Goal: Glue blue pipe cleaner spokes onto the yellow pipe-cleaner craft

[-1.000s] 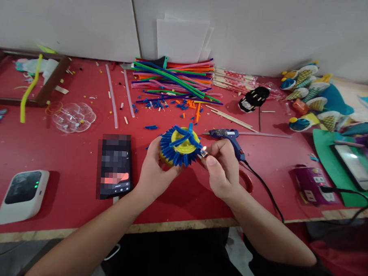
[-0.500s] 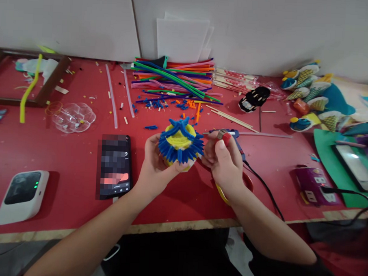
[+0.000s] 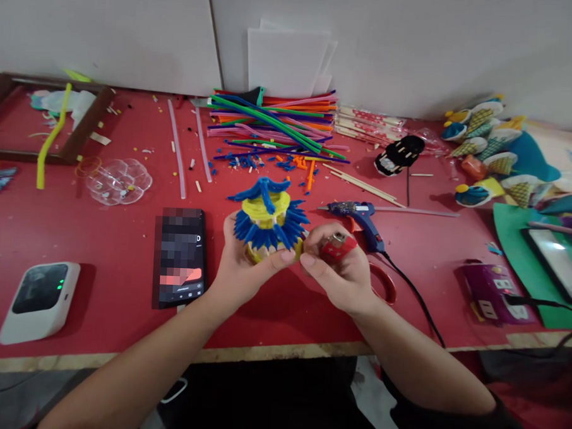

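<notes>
My left hand [image 3: 240, 266] is wrapped round a yellow craft piece [image 3: 266, 223] covered in short blue straw spikes, held upright above the red table [image 3: 99, 244]. My right hand [image 3: 343, 274] is closed on a small red lighter [image 3: 334, 245], lying sideways with no flame showing. Its fingertips touch the lower right side of the craft piece.
A blue glue gun [image 3: 359, 214] with a black cord lies just behind my right hand. A phone [image 3: 180, 257] lies left of my left hand, a white device [image 3: 38, 298] further left. Coloured straws [image 3: 275, 125], wooden sticks [image 3: 358, 183], a clear tray [image 3: 119, 180] and paper crafts [image 3: 488, 147] fill the back.
The lighter's flame has gone out and my right hand has turned the lighter sideways, lower. My left hand has tilted the craft piece from face-up to upright.
</notes>
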A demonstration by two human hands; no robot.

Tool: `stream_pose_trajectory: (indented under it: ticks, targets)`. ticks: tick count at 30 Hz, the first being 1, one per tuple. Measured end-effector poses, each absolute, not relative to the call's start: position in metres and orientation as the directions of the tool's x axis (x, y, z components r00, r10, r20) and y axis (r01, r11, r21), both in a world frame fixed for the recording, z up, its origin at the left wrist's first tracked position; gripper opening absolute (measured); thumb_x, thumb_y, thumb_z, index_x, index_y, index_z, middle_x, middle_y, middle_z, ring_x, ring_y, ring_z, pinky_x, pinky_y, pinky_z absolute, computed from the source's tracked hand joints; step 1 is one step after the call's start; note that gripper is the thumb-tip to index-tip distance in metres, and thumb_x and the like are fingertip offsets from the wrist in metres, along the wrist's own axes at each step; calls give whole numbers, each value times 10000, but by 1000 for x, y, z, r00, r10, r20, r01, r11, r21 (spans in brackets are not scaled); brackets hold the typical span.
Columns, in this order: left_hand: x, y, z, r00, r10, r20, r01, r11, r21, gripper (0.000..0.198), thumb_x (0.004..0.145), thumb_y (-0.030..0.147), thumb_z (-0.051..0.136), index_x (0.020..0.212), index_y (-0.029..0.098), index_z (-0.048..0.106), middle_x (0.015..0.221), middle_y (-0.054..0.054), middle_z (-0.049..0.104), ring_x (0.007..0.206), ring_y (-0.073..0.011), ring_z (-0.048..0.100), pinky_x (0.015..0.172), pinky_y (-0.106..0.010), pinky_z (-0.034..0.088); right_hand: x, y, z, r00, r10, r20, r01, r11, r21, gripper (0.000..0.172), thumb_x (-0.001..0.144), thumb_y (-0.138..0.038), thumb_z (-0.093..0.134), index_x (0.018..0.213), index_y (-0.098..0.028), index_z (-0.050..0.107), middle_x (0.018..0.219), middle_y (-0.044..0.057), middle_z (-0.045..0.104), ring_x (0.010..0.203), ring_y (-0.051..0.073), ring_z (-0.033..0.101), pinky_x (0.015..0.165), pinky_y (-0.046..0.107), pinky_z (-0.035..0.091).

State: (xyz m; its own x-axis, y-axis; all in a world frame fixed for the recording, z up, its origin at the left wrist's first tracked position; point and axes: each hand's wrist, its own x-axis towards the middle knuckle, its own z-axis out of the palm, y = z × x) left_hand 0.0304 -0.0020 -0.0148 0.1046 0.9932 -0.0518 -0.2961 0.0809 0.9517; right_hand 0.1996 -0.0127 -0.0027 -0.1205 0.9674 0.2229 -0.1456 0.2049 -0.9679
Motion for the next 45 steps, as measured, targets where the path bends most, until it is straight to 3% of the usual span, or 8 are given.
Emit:
stream_pose_trajectory:
  ticks: [6,12,18,22,28,33,37,45]
  targets:
    - [31,1,-21,38,999,-10,-268,20,963,652,716,557,935,1208,266,622,1258,-99,746,1201,-320,734,1064,-500,608,207,-13,-10,-126,981,148,-272,109,-956,229,926,-431,773,944,-247,636,681,-58,518,558,103,420,520,258,356]
    - [31,0,-27,62,997,-46,-270,62,961,540,684,563,948,1045,264,680,1109,-64,798,1097,-298,766,983,-472,649,208,-11,-9,-116,988,100,-301,60,-952,291,899,-492,782,896,-257,609,634,-81,468,501,96,370,478,248,338]
    - [28,-1,-13,206,978,-34,-186,74,980,523,701,481,954,1049,231,655,1067,-89,790,1052,-312,778,966,-508,652,211,-15,-6,-182,976,119,-219,78,-973,243,920,-461,771,948,-250,656,740,-33,567,587,113,442,538,270,364]
    - [32,1,-12,148,989,-21,-155,45,987,581,646,446,994,1036,222,627,1029,-84,783,1047,-326,774,972,-523,644,213,-15,0,-286,943,172,-213,112,-971,281,935,-504,732,897,-234,666,751,-15,585,595,119,440,549,282,361]
    - [34,1,-26,-15,1000,7,-166,-9,986,656,700,463,958,1144,272,514,1124,-48,748,1046,-265,769,928,-428,651,211,-7,6,-106,990,96,-308,60,-949,470,871,-702,656,796,-238,633,554,-54,437,477,119,336,441,275,273]
    - [34,0,-28,26,996,90,-123,-86,989,697,706,384,959,1233,281,514,1312,-88,698,1254,-290,702,1064,-426,606,209,-2,1,-64,998,26,-310,5,-951,466,877,-679,688,750,-241,592,493,-80,398,419,87,248,398,246,181]
    - [36,0,-31,48,994,103,-101,-98,990,714,701,359,952,1263,270,521,1310,-88,697,1234,-293,718,1042,-435,621,211,-3,0,-61,998,-32,-274,-48,-960,475,871,-657,690,704,-232,559,502,-72,424,420,77,236,408,250,176]
    - [33,0,-33,86,994,73,-105,-64,992,699,714,342,930,1279,267,525,1338,-111,705,1260,-316,716,1055,-464,616,210,-10,3,-87,996,36,-274,11,-962,336,902,-497,709,789,-251,510,574,-87,418,483,86,259,445,237,193]
